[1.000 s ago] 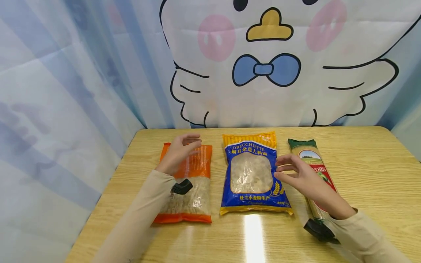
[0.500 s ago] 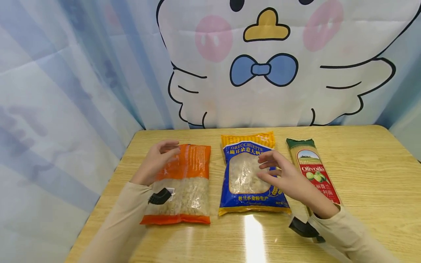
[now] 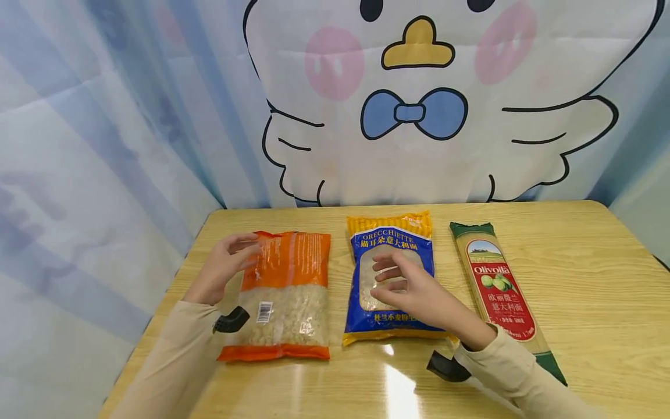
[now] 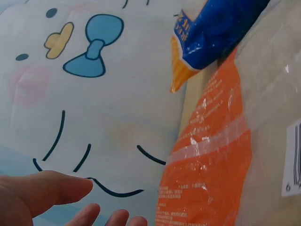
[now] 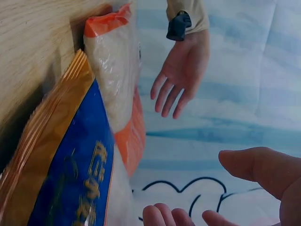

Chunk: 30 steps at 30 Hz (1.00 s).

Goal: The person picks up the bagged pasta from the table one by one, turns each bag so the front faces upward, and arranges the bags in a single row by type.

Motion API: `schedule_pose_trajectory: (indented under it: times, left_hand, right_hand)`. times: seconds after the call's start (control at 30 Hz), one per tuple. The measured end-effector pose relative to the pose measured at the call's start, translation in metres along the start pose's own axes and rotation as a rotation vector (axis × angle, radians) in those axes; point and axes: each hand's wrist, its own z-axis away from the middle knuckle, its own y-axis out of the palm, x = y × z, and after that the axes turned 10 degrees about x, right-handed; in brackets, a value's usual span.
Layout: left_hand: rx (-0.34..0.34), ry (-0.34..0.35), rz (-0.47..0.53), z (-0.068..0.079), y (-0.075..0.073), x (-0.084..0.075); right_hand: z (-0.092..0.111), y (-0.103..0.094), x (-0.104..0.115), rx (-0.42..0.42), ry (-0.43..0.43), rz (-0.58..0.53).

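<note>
At the upper left corner of an orange-and-clear bag of pale pasta (image 3: 298,302), my left hand (image 3: 220,269) hovers with relaxed fingers and grips nothing. The barcode side of that bag faces up. My right hand (image 3: 416,291) hangs over a blue-and-yellow bag of orecchiette (image 3: 361,323), hiding part of its clear window. Its fingers bend loosely, with a gap between thumb and fingertips. In the right wrist view the left hand (image 5: 183,68) shows beyond both bags, palm visible and fingers spread. The left wrist view shows the thumb and fingertips (image 4: 61,188) apart, beside the orange bag.
A long Olivoilà pasta pack (image 3: 497,285) with green ends lies slanted at the right of the wooden table (image 3: 591,273). Behind the table hangs a curtain (image 3: 408,163) with a cartoon figure; another curtain side runs along the left.
Both hands have moved left: the left from over the orange bag to its edge, the right from before the Olivoilà pack to over the blue bag. The bags stay put.
</note>
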Motion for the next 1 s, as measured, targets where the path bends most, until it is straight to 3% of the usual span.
schedule_pose_trajectory:
  times: [0.4,0.63,1.0]
  left_hand:
    - [-0.069,-0.023,0.012,-0.001,-0.017,0.016]
    - [-0.087,-0.060,0.004,-0.005,-0.026,0.025]
    - [-0.085,-0.079,0.033,-0.011,-0.035,0.037]
  right_hand:
    - [-0.026,0.035,0.012,0.097,0.045,0.019]
    - [-0.038,0.054,0.009,0.172,0.085,-0.001]
    - [-0.055,0.079,0.010,0.186,0.129,0.278]
